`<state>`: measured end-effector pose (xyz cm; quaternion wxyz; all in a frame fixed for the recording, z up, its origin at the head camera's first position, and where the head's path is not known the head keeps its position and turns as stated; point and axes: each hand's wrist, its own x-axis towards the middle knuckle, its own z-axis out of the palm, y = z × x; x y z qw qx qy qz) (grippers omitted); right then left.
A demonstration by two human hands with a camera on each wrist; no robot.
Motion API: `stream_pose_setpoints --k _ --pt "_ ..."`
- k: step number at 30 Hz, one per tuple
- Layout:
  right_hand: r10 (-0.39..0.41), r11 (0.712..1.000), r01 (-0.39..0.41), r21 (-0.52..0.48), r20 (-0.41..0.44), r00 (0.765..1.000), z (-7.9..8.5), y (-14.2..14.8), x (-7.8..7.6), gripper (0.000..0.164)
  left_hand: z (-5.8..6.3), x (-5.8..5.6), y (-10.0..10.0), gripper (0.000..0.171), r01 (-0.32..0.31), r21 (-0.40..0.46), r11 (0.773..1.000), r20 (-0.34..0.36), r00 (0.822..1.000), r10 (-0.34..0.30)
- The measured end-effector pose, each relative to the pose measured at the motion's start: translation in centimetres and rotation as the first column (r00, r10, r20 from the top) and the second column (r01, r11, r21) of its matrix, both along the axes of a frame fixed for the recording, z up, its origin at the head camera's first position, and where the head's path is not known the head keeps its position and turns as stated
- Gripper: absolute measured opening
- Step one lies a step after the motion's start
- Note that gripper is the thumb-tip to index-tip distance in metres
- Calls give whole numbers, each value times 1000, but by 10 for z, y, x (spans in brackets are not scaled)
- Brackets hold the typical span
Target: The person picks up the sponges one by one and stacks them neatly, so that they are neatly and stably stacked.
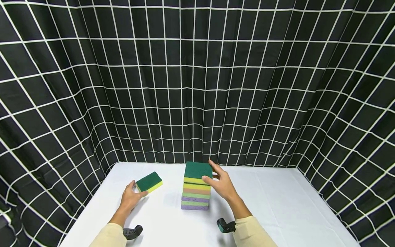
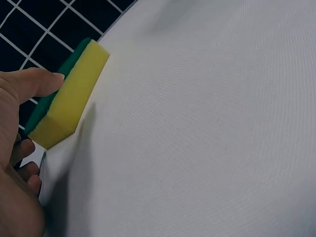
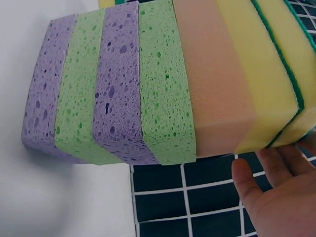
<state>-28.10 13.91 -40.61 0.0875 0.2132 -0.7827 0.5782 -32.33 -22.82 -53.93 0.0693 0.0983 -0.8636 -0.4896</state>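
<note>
A green-and-yellow scouring sponge (image 1: 149, 181) is at the left of the white table, scouring side up. My left hand (image 1: 129, 198) grips its near left end, with the thumb (image 2: 42, 82) against the green layer. Whether the sponge touches the cloth I cannot tell. In the middle stands a stack of sponges (image 1: 195, 192), purple and green porous ones below, orange and yellow above. My right hand (image 1: 224, 184) holds the top scouring sponge (image 1: 199, 169) by its right end, thumb at the front edge, forefinger near the far corner. Its lower fingers (image 3: 276, 170) hang beside the stack.
White cloth covers the table (image 1: 265, 199). A black curtain with a white grid (image 1: 197, 85) surrounds its back and sides. Dark wrist devices (image 1: 226, 226) sit on both forearms. The stack's layers (image 3: 118, 89) line up almost flush.
</note>
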Motion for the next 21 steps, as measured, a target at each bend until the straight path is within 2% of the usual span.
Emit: stream_pose_setpoints --k 10,17,21 --pt "6 1000 -6 14 1 1000 1 1 0 68 -4 -2 -1 91 5 -32 999 25 1000 -4" --pt "4 1000 -4 13 -1 1000 0 2 0 68 -6 -3 0 84 -3 -61 998 20 1000 4" --pt "3 1000 -3 9 0 1000 0 2 0 68 -7 -3 1 83 -11 -51 999 16 1000 11"
